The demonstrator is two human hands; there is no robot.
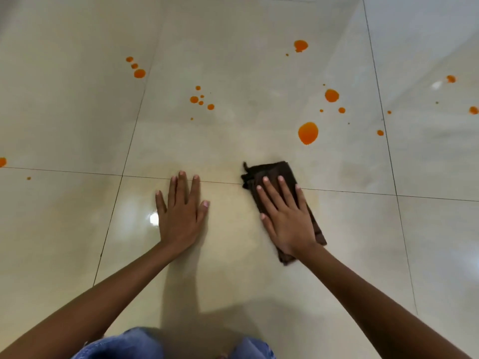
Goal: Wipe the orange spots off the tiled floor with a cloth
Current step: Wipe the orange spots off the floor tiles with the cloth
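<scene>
A folded dark brown cloth [272,173] lies flat on the glossy cream tiled floor [233,60]. My right hand [286,215] presses down on the cloth with fingers spread. My left hand [181,207] rests flat on the bare tile to the left, fingers apart, holding nothing. Orange spots lie ahead of both hands: a big orange blob [308,132] just beyond the cloth, a round orange spot [331,95] farther right, a cluster of small orange drops [201,99] in the middle, three orange drops [139,73] at the far left, and another orange spot [300,45] at the back.
More orange drops sit at the right [451,79] and at the left edge [2,161]. Dark grout lines [77,172] cross the floor. My knees in blue jeans [124,343] are at the bottom. A faint wet smear surrounds the cloth.
</scene>
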